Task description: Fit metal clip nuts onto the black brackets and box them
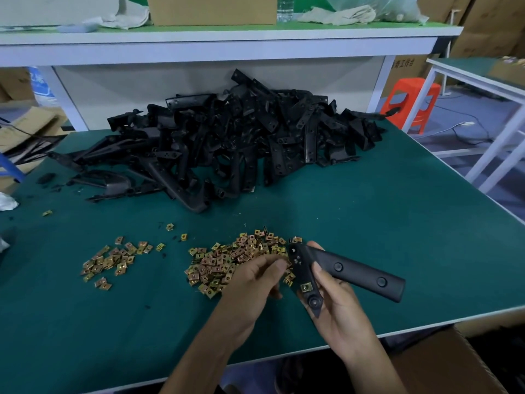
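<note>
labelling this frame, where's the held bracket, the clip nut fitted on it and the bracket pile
held bracket [359, 273]: head view, long arm between its two bosses
fitted clip nut [306, 287]: head view, nut's centre
bracket pile [241, 137]: head view, middle of the heap

The table [397, 211] has a dark green top with a white edge. Each bracket [360, 273] is plain black. The clip nuts [227, 260] are gold and copper-coloured. The plastic stool [409, 100] is orange-red, the cardboard box [211, 8] brown.
</note>
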